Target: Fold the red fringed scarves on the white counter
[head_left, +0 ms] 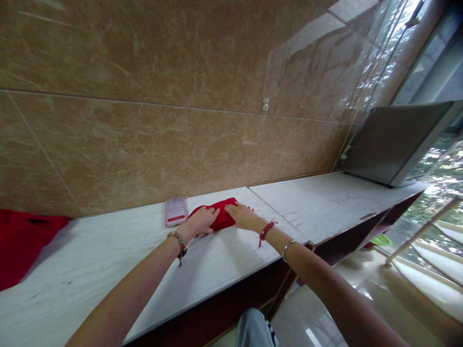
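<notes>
A folded red cloth (224, 218) with a short fringe at its right end lies on the white wood-grain counter (144, 250). My left hand (201, 220) rests flat on its left part, fingers stretched out. On the right end lies my right hand (244, 216), also flat with straight fingers pointing left. Both palms press down on the cloth, and part of it is hidden under them. Just left of the cloth, close to the wall, is a phone (175, 212) with a lit screen.
A larger red cloth (25, 246) lies bunched at the counter's left end. Behind runs a brown tiled wall (162, 144). A grey boxy appliance (398, 142) stands at the far right end. Dark open shelving (231, 303) is below the counter; my knee (255, 327) is in front.
</notes>
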`<state>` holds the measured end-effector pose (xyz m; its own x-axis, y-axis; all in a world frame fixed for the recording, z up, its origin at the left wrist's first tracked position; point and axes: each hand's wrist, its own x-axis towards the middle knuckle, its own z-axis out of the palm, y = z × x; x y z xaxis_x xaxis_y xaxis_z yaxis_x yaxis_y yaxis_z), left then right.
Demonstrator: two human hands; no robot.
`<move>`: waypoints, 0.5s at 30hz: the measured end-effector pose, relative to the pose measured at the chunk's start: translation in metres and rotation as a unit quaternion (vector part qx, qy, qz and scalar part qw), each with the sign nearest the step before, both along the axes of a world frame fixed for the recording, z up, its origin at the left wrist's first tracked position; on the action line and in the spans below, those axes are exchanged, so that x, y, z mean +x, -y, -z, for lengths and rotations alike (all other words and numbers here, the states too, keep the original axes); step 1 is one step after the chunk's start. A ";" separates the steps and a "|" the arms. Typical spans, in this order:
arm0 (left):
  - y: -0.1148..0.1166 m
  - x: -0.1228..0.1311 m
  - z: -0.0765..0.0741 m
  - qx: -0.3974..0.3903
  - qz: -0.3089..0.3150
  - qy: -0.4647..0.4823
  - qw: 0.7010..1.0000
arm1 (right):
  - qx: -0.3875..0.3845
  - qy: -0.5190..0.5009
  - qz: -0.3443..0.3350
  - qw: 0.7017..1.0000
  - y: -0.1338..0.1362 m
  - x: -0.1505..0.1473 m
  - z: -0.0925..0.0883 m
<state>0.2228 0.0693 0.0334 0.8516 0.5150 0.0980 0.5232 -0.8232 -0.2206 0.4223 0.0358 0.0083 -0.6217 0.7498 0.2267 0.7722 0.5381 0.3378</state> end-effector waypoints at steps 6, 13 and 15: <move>-0.001 0.000 0.007 0.015 0.007 0.031 0.999 | 0.002 0.010 0.004 1.000 -0.010 -0.003 -0.001; -0.003 -0.007 0.005 -0.014 -0.007 0.063 0.998 | -0.021 -0.019 0.013 1.000 0.003 -0.008 -0.004; -0.006 -0.008 0.002 -0.025 -0.013 0.069 0.997 | 0.006 -0.031 0.017 0.999 0.005 -0.010 0.002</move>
<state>0.2143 0.0751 0.0312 0.8178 0.5445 0.1863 0.5674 -0.8169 -0.1034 0.4123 0.0312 0.0068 -0.5798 0.7679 0.2724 0.8099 0.5069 0.2950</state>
